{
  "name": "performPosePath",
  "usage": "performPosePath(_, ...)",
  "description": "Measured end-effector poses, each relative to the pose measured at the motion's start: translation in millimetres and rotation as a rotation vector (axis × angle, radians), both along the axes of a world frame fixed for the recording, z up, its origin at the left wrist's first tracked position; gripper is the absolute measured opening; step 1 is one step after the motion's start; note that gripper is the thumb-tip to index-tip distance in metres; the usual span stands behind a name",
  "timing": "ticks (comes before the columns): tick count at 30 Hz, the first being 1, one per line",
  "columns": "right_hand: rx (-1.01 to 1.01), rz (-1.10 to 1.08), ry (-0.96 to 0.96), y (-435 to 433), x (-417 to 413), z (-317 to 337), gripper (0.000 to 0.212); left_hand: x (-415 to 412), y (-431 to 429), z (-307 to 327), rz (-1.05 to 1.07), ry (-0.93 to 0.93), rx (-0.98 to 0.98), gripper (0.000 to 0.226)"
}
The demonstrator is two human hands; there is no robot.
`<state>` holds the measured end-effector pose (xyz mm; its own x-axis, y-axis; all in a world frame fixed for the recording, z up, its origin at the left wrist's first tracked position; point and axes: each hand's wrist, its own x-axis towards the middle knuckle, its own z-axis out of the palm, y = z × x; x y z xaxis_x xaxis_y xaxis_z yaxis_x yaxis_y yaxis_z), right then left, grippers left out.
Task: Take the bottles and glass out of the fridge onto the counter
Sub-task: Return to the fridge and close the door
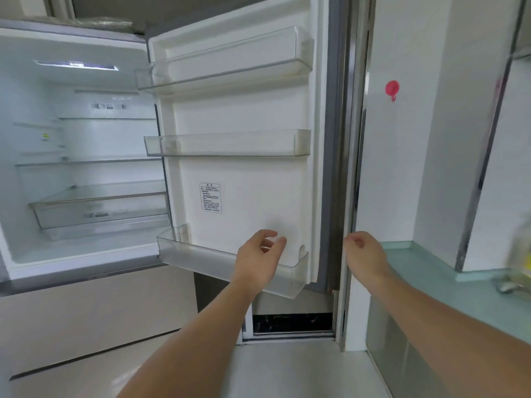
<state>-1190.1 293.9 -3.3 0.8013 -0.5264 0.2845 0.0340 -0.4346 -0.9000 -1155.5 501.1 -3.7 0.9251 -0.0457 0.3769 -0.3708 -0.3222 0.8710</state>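
Clear plastic door bins, three in number, sit on the open white fridge door; its one printed label is too small to read. Both hands are loosely curled and empty: the left hand is before the lowest bin, the right hand beside the door edge. One blurred clear bottle stands on the pale green counter.

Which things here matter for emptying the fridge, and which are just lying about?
Job: open fridge, door shelves, counter, blurry bottle-like thing on it, left hand, right hand.
Just there: red hook, door sticker.
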Motion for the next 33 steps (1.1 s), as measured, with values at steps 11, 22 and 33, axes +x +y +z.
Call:
performPosePath(11, -0.012, 0.181, 0.068, -29.6, 48.1, 3.6, 0.06, 27.6, -10.5, -7.0, 0.175, -0.045, 0.048, 0.019)
performPosePath(22, 0.211, 0.318, -0.038, -30.6, 71.9, -4.3, 0.059, 22.2, 12.9, -27.7, 0.429, -0.059, 0.003, 0.032)
performPosePath(33, 0.129, 0.28, -0.021, 14.2, 5.1, -1.2, 0.053, -52.9, 84.9, -18.8, 0.441, -0.059, -0.016, 0.032)
